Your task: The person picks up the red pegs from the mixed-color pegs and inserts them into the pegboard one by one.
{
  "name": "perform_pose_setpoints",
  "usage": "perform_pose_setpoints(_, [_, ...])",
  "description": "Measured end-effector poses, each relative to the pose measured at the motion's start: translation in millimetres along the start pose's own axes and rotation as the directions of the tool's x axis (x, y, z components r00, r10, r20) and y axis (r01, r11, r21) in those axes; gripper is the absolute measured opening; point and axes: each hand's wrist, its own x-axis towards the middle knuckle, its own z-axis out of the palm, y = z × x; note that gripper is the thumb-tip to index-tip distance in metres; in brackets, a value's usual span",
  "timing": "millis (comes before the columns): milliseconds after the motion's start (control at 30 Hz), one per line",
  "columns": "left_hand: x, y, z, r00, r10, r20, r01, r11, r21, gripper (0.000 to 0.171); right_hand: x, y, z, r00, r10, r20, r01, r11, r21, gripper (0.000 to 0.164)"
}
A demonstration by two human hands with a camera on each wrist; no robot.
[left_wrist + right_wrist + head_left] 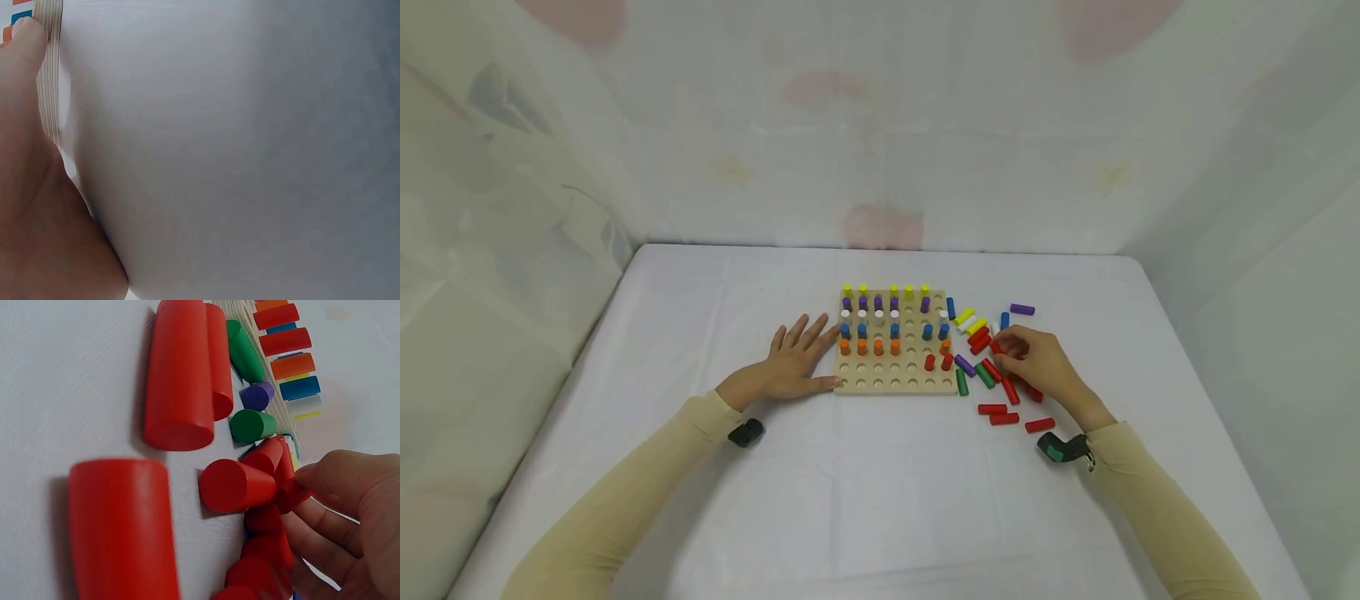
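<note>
A wooden pegboard (895, 387) lies in the middle of the table, with rows of yellow, purple, white, blue and orange pegs and two red pegs (947, 362) at its lower right. My left hand (790, 367) lies spread on the cloth, its thumb and a finger touching the board's left edge; the left wrist view shows the thumb (28, 44) against that edge. My right hand (1037, 358) is over the loose pegs right of the board. Between its thumb and fingers it pinches a red peg (292, 495), partly hidden by the thumb.
Loose pegs are scattered right of the board: several red ones (992, 409), green (962, 382), purple (1022, 309), yellow (964, 316) and blue ones (951, 308). White cloth covers the table (865, 500). Pale patterned curtains (880, 167) enclose the back and sides.
</note>
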Motion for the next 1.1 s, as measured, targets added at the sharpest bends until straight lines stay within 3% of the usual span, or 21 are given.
perform_pose_setpoints(167, [0.3,1.1,-1.4,1.0,-0.022,0.022,0.022,1.0,0.018,0.094,1.0,-1.2,0.1,1.0,0.018,-0.011,-0.018,1.0,0.023,0.031])
perform_pose_setpoints(633, [0.1,0.3,-0.1,1.0,-0.01,0.006,0.01,1.0,0.016,0.094,2.3,-2.1,-2.1,0.999,0.047,-0.026,-0.045,0.996,0.083,0.029])
perform_pose_setpoints(1100, [0.6,1.0,0.3,1.0,-0.021,0.017,0.021,1.0,0.012,0.094,1.9,-9.3,-4.2,0.998,0.03,-0.057,-0.022,0.991,0.135,0.029])
